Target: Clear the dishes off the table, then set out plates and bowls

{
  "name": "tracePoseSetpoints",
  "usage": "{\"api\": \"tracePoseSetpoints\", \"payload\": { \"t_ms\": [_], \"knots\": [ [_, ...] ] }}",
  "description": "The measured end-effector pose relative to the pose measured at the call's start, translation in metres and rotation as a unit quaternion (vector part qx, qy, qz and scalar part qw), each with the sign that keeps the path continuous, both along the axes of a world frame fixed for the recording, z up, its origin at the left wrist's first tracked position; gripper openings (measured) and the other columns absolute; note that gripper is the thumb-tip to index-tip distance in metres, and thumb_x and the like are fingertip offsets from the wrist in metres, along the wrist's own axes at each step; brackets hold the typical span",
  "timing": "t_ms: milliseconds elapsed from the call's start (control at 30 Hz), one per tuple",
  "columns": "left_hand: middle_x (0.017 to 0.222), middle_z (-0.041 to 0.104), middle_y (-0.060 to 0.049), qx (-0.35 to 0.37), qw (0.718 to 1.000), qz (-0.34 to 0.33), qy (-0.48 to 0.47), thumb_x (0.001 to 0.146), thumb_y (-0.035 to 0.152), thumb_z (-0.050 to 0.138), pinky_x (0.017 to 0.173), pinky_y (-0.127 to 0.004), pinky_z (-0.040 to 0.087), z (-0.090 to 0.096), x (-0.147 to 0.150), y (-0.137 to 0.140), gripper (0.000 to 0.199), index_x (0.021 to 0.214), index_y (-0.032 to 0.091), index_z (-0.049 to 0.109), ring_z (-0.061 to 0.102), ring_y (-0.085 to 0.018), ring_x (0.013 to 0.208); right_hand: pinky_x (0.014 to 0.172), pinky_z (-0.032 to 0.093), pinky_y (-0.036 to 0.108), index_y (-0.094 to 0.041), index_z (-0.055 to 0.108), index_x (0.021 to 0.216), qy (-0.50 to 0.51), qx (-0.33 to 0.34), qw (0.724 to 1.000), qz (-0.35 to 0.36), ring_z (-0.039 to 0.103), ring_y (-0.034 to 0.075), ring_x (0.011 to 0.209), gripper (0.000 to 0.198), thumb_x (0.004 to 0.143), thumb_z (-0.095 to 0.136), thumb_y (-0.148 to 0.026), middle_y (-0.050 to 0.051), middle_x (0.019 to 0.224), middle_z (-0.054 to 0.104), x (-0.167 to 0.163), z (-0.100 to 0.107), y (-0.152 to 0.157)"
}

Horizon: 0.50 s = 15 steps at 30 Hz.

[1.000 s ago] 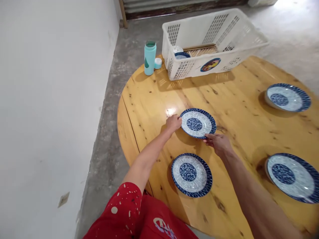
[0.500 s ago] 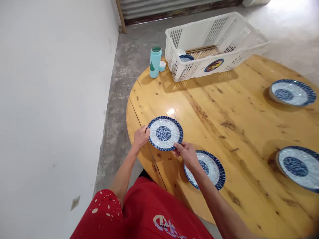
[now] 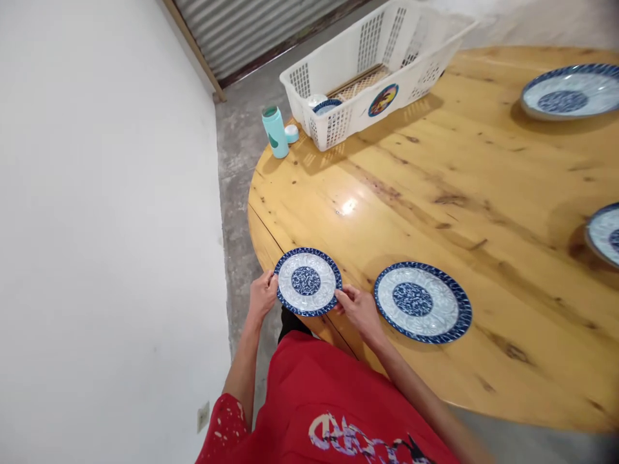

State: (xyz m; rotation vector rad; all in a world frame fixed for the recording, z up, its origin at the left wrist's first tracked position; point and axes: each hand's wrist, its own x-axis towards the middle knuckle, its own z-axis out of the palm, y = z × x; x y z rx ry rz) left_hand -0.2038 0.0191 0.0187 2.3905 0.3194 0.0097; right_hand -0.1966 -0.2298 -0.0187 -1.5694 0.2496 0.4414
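Observation:
Between my two hands is a blue-and-white plate (image 3: 305,281) with a dark blue patterned rim and centre, at the near left edge of the table. My left hand (image 3: 264,294) is closed on its left rim. The lower right rim is pinched by my right hand (image 3: 356,308), thumb on top. Just right of that hand, a second plate (image 3: 412,299) of the same pattern lies on the wooden table. I cannot tell whether the held plate touches the tabletop.
A white plastic basket (image 3: 348,129) stands at the table's (image 3: 425,187) far edge with a bowl and sticks inside. Left of it are a turquoise bottle (image 3: 275,134) and its cap (image 3: 291,134). Two more dishes, one far (image 3: 570,96) and one nearer (image 3: 604,232), sit rightward. A white wall (image 3: 111,225) rises left.
My view has turned and shifted right. The held plate has come nearer my body, with both hands still on its rim. My right arm no longer covers the second plate.

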Motion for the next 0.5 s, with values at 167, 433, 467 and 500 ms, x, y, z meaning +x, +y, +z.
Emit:
{"api": "tracePoseSetpoints", "payload": {
  "t_ms": [167, 433, 467, 500],
  "knots": [
    [0.063, 0.043, 0.003, 0.024, 0.992, -0.119, 0.017, 0.092, 0.031, 0.042, 0.063, -0.025, 0.032, 0.0, 0.08, 0.035, 0.029, 0.066, 0.022, 0.036, 0.046, -0.013, 0.063, 0.047, 0.05, 0.028, -0.021, 0.061, 0.065, 0.026, -0.036, 0.998, -0.032, 0.06, 0.019, 0.047, 0.04, 0.073, 0.058, -0.06, 0.005, 0.054, 0.064, 0.03, 0.001, 0.028],
    [0.069, 0.057, 0.0, 0.046, 0.953, -0.295, 0.054, 0.096, 0.029, 0.046, 0.066, -0.027, 0.033, -0.02, 0.244, 0.094, 0.031, 0.065, 0.021, 0.046, 0.051, -0.015, 0.068, 0.037, 0.04, 0.023, -0.02, 0.056, 0.059, 0.095, -0.004, 0.975, -0.201, 0.055, 0.015, 0.041, 0.034, 0.063, 0.068, -0.052, 0.004, 0.055, 0.063, 0.09, -0.005, 0.131],
    [0.07, 0.06, 0.0, 0.051, 0.948, -0.31, 0.051, 0.096, 0.029, 0.047, 0.066, -0.027, 0.033, -0.024, 0.261, 0.097, 0.031, 0.065, 0.021, 0.048, 0.052, -0.015, 0.069, 0.037, 0.039, 0.023, -0.02, 0.056, 0.059, 0.1, 0.002, 0.971, -0.219, 0.055, 0.014, 0.041, 0.034, 0.063, 0.069, -0.05, 0.004, 0.055, 0.063, 0.098, -0.007, 0.143],
    [0.071, 0.062, 0.0, 0.055, 0.944, -0.323, 0.045, 0.096, 0.028, 0.047, 0.066, -0.027, 0.033, -0.027, 0.277, 0.1, 0.031, 0.065, 0.021, 0.05, 0.053, -0.016, 0.07, 0.037, 0.039, 0.022, -0.02, 0.056, 0.058, 0.103, 0.007, 0.967, -0.235, 0.054, 0.014, 0.041, 0.033, 0.063, 0.07, -0.049, 0.004, 0.055, 0.062, 0.105, -0.008, 0.154]
  ]
}}
